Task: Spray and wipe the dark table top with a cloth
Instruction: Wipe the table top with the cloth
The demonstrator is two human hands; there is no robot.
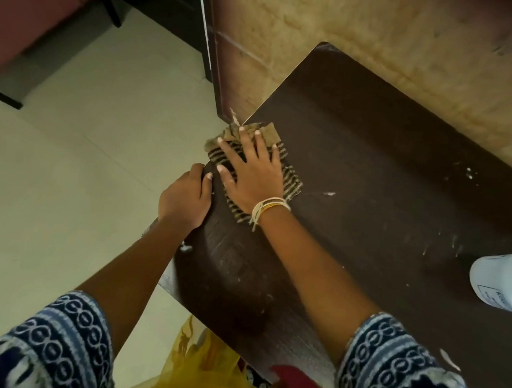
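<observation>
Wiping is under way, judging by the scene; the right hand (252, 174) presses the striped cloth (290, 183) flat, fingers spread, at the tabletop's (362, 160) left edge; the left hand (185, 197) grips that edge beside the cloth; white flecks toward the spray bottle (506, 283) remain unwiped.

The table top (376, 181) under my arms is dark wood-grain laminate, matt, streaked with whitish smears. The cloth (291, 178) is coarse woven fabric, striped tan and black, frayed at its 11 o'clock corner. At 3 o'clock, the bottle (504, 283) is smooth white plastic with a paper label.
</observation>
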